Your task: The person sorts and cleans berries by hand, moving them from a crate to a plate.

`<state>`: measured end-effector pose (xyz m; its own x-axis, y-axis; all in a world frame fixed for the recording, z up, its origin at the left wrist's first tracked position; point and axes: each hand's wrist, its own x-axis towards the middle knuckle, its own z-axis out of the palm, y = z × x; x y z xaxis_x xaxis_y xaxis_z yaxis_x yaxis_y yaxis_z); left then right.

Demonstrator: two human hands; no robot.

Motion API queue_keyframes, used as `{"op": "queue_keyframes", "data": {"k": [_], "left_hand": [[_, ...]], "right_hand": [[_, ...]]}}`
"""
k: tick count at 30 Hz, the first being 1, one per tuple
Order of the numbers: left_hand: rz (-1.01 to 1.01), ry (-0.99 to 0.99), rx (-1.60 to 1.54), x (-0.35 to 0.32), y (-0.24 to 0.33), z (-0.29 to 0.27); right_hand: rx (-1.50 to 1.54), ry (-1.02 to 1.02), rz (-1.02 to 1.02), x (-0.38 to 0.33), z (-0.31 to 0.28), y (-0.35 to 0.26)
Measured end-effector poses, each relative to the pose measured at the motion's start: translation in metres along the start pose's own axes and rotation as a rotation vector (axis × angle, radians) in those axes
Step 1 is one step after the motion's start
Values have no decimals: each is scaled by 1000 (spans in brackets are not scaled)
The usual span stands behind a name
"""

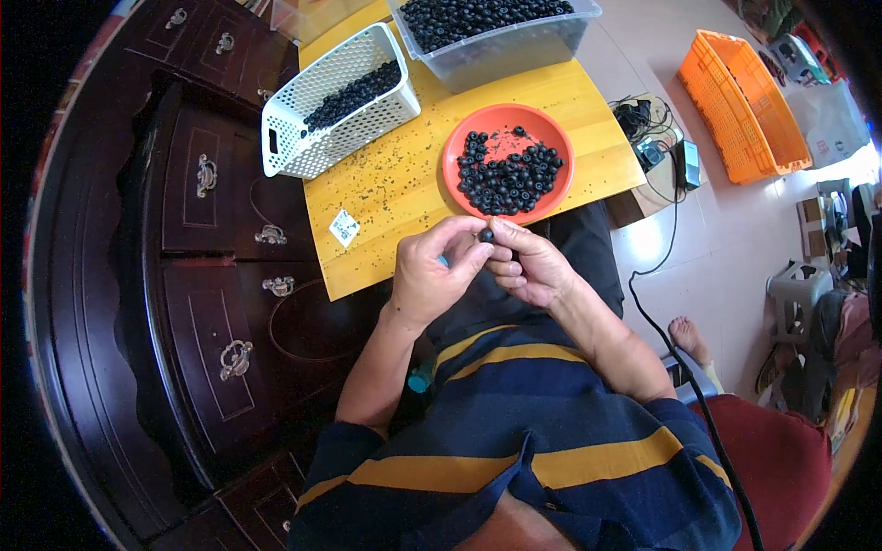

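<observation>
My left hand [436, 271] and my right hand [533, 266] meet just in front of an orange-red bowl [447, 174]. Between their fingertips they pinch one small black round piece [486, 235]. The right hand's lower fingers are curled, and whether they hold anything more is hidden. Many similar black pieces [510, 184], some with a hole showing, lie in the bowl, mostly in its nearer half. Small dark scraps sit on the bowl's bare part.
Behind the bowl stands a clear bin [505, 60] heaped with black pieces. A white perforated basket [358, 133] holds more. Dark crumbs and a white paper square [344, 228] lie on the yellow table [597, 138]. Dark cabinets [207, 349] flank the left; an orange crate [740, 119] stands right.
</observation>
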<state>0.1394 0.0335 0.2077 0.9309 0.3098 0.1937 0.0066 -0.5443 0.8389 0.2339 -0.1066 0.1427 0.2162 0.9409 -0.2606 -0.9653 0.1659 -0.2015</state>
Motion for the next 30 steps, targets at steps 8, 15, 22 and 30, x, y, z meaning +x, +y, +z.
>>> {"op": "queue_keyframes", "data": {"k": [8,15,22,30], "left_hand": [[-16,48,-79,-2,-5,2],[-77,-3,-317,-5,-26,3],[-213,39,-500,-5,-17,2],[-203,32,-551,-5,-19,2]], "right_hand": [[21,-15,-21,-1,3,0],[-67,-14,-63,1,3,1],[-13,13,-67,-3,10,1],[-164,-18,-169,-2,9,1]]}}
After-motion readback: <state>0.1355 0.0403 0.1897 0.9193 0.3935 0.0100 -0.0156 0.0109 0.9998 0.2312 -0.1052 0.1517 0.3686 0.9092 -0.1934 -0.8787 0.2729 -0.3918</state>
